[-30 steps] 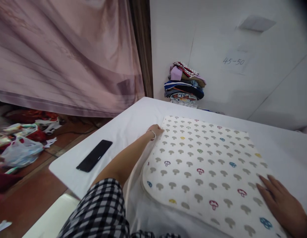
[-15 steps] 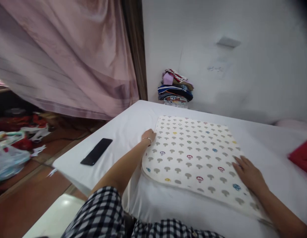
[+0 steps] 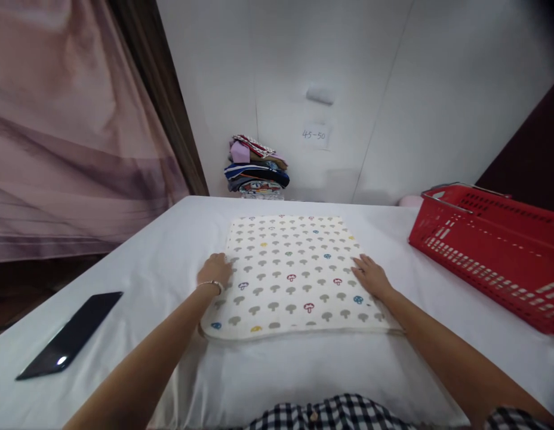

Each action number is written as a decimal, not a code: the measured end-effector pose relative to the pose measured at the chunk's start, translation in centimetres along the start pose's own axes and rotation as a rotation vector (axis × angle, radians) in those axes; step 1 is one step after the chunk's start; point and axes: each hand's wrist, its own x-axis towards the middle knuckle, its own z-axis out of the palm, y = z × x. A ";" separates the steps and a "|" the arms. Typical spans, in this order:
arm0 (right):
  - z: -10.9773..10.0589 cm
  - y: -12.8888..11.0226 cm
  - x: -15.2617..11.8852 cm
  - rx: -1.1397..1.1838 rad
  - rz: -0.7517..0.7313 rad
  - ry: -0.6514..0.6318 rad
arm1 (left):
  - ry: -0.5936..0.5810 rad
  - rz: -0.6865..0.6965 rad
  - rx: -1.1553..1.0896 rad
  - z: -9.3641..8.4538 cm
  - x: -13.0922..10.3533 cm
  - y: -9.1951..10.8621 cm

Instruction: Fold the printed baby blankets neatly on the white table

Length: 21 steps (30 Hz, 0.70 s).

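Note:
A white cloth (image 3: 299, 266) printed with grey and coloured mushrooms lies flat before me, its near left corner rounded. At its left edge is my left hand (image 3: 215, 270), with a bracelet at the wrist; the fingers are curled on the cloth's edge, their tips partly hidden. My right hand (image 3: 371, 276) rests on the right edge, palm down, fingers stretched out and slightly apart. Under the cloth is a table (image 3: 169, 239) covered in smooth white fabric.
A black phone (image 3: 73, 334) lies on the left of the table. On the right stands a red plastic basket (image 3: 487, 251) with metal handles. Folded clothes (image 3: 257, 170) are stacked beyond the far edge, by the wall. A pink curtain (image 3: 75, 119) hangs at left.
My view has swung right, bringing the red basket into fuller view. My right hand has slid farther up the cloth's right edge; my left hand stays at the left edge.

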 end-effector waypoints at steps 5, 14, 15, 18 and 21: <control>-0.2 0.4 -1.7 -0.033 0.007 -0.041 | 0.007 0.223 0.033 1.4 -3.8 -0.6; 0.0 3.0 -4.6 0.201 -0.097 0.016 | -0.058 0.262 -0.127 2.1 -4.9 -3.3; -0.1 3.4 -5.5 0.242 -0.123 0.038 | -0.024 0.309 -0.140 2.0 -5.5 -4.0; -0.6 4.5 -9.3 0.324 -0.203 0.029 | 0.115 0.523 -0.156 2.1 -8.3 -6.2; -1.2 5.0 -13.1 0.326 -0.299 -0.014 | 0.240 0.643 -0.161 2.0 -11.6 -7.9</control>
